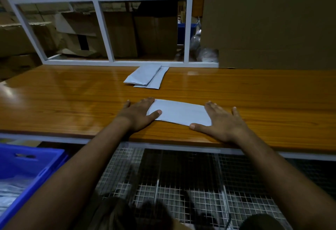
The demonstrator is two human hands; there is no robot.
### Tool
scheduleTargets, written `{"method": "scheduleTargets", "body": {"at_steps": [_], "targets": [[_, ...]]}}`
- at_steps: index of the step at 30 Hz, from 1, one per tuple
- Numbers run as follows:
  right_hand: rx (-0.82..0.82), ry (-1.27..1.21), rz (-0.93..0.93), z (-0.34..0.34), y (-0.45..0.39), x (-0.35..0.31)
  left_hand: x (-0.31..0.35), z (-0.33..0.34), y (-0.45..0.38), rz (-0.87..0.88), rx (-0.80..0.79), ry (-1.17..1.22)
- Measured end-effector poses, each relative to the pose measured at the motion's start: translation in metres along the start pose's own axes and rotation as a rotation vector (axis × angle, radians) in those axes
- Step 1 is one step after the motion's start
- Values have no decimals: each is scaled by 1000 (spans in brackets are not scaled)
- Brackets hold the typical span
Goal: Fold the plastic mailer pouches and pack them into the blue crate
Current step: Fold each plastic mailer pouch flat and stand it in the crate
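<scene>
A: Start nearest. What's down at seven o'clock?

B: The blue moulded-plastic crate (27, 168), with a slotted handle hole in its wall. Pale, crinkly plastic shows inside; I can't tell how many pieces. At six o'clock, under the bench edge, there's a grey wire-mesh shelf (181, 184).

A: And the hands?

B: Both lie flat on the glossy orange-brown wooden worktop (63, 106). The left hand (138, 113) has straight, spread fingers, its thumb pressing the left end of the pale grey rectangular plastic mailer pouch (179, 112). The right hand (223, 120) is spread too, covering the pouch's right end, thumb along the near edge. Nothing is pinched; it's palm pressure.

A: So the pouch is at the centre, near the bench's front edge. The step in hand?

B: Creasing or flattening it, I'd judge. The film looks smooth and slippery, and so does the varnish, so I'd press straight down rather than sideways, squeeze trapped air towards an open edge, and line the corners up before sharpening any fold.

A: Further out?

B: At twelve o'clock, well apart, two more pale grey flat mailer pouches (147, 77) overlap near the white-painted metal frame (101, 24). Behind it sit brown corrugated cardboard boxes (118, 33); at two o'clock stands a tall plain cardboard sheet (272, 20).
</scene>
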State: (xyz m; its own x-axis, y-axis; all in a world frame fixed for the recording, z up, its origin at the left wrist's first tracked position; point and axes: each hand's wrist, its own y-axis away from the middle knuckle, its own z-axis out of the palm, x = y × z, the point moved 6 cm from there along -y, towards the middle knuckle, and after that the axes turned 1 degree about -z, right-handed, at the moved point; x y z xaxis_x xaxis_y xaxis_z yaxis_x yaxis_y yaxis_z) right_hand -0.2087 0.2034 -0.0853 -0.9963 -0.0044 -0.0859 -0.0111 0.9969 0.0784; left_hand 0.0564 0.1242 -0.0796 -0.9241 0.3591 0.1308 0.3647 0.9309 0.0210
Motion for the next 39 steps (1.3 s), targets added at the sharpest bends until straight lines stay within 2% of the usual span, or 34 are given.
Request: {"method": "scheduleTargets", "body": {"at_steps": [6, 9, 12, 15, 17, 21, 23, 26, 29, 33, 39], "targets": [[-21, 31, 40, -2, 7, 6, -5, 3, 0, -63, 27, 6], [-13, 28, 30, -3, 11, 3, -7, -3, 8, -80, 123, 6], [-7, -10, -9, -4, 17, -5, 17, -14, 38, 105, 269, -33], [12, -36, -61, -2, 26, -21, 38, -4, 77, 290, 217, -8], [22, -21, -114, 0, 32, -36, 33, 10, 94, 329, 187, -77], [58, -31, -262, 2, 40, -79, -5, 3, 127, 347, 430, -161], [61, -103, -350, 3, 44, -109, -29, -6, 148, 352, 570, -164], [41, -220, -489, 6, 50, -159, -71, -18, 184, 357, 689, -140], [41, -341, -614, 9, 51, -209, -128, -31, 217, 293, 661, -97], [138, -475, -706, 6, 44, -273, -204, -60, 269, 106, 652, -117], [235, -655, -880, 14, 48, -371, -293, -66, 326, -165, 527, -94]]}}
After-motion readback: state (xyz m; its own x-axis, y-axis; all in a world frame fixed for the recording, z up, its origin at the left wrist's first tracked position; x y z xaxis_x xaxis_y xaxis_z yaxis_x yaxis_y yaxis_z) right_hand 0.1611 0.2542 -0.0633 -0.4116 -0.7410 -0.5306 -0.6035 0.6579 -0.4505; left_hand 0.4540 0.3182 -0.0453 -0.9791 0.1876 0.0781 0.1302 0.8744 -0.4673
